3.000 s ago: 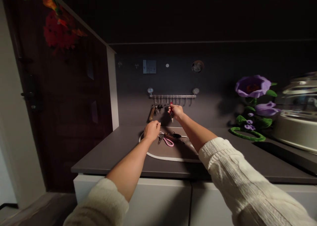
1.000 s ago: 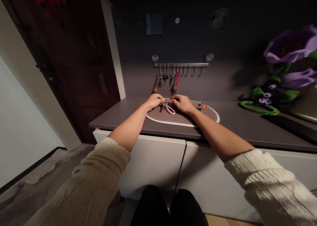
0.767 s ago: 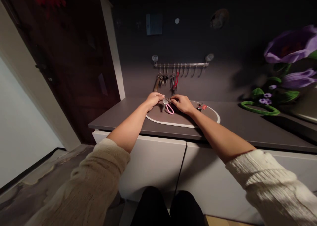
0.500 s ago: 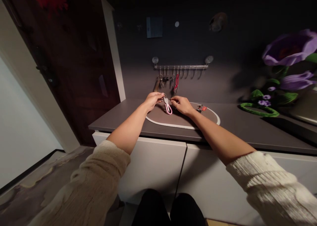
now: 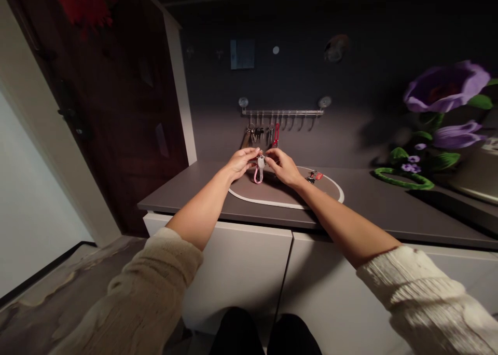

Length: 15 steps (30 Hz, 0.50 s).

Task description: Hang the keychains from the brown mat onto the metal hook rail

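Between my hands, above a brown oval mat (image 5: 252,194) with a white rim, hangs a bunch of keys (image 5: 261,161) with a pink loop strap (image 5: 257,176). My left hand (image 5: 241,162) pinches the key ring at its top from the left. From the right, my right hand (image 5: 284,166) has its thumb and fingers closed at the same ring and keys; exactly what lies between its fingertips is too small to make out. Farther right on the mat lie other keys with a red tag (image 5: 318,176).
A clear hook rail (image 5: 283,112) on the dark wall holds several keys (image 5: 256,134) and a red strap (image 5: 276,135). Purple artificial flowers (image 5: 447,87) with a green ring base (image 5: 404,179) stand at the right. A dark door (image 5: 128,111) is at the left, white cabinet doors (image 5: 237,267) below.
My right hand has come closer to my left, its fingers now at the keys. The pink strap has swung left below them. The view has tilted slightly up.
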Tool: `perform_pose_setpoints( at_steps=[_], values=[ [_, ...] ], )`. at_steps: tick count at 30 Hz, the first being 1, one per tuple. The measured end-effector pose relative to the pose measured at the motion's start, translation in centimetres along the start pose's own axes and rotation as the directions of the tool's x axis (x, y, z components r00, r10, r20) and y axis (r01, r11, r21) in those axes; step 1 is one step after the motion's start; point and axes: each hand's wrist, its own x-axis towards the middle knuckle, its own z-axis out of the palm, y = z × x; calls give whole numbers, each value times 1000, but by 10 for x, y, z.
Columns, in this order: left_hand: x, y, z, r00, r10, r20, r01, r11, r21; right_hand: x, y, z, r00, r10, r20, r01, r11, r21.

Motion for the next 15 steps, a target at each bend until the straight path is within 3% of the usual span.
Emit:
perform_pose_setpoints(
  at_steps=[11, 15],
  values=[
    [-5, 3, 6, 998, -8, 58, 11, 999, -49, 2, 0, -3, 987, -138, 84, 141, 989, -36],
    [-5, 2, 6, 997, -9, 82, 13, 999, -45, 1, -1, -2, 991, -99, 89, 101, 995, -13]
  ],
)
